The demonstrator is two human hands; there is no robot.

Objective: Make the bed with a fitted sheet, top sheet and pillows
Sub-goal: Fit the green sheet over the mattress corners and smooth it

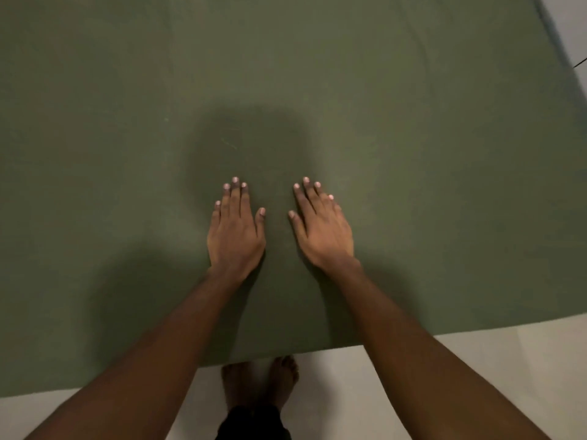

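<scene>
A green sheet is seen spread nearly smooth across the bed; the left hand and right hand are laid flat on it, fingers straight, nothing held; smoothing is judged under way (fitted or top cannot be told); no pillows are shown.

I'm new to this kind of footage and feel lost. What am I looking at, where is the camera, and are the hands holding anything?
There is no machine here. The one picture comes from a camera worn on a person's head, looking forward and down. The left hand and right hand lie palms down, fingers straight, on a dark green sheet that fills most of the view. Neither hand holds anything. Past the sheet's near edge, the person's bare feet stand on a pale floor. No pillows show.
</scene>
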